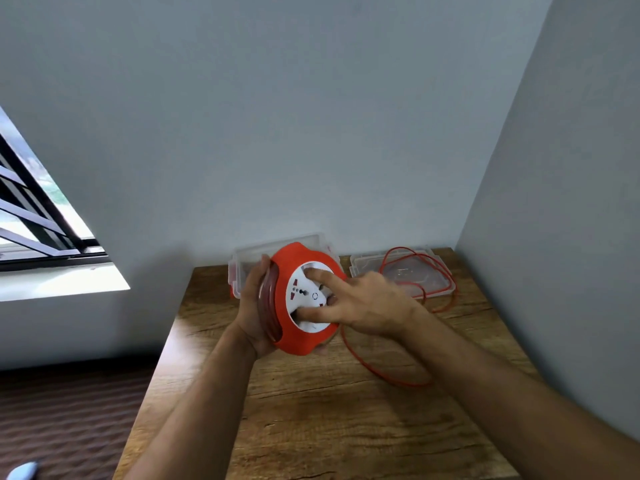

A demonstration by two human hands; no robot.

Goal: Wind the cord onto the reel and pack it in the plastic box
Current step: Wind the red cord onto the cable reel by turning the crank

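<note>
With the left hand gripping the reel and right hand fingers in its face (apparently cranking), the loose cord at centre right could snag the lid.

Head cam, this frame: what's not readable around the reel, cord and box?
- Clear plastic box: inside hidden behind the round orange-and-white cord reel.
- Thin orange cord: plug end not visible; its loops run across the clear plastic lid.
- Reel's white face: socket markings too small, partly covered by the right hand.
- Left hand: fingers hidden behind the reel.
</note>
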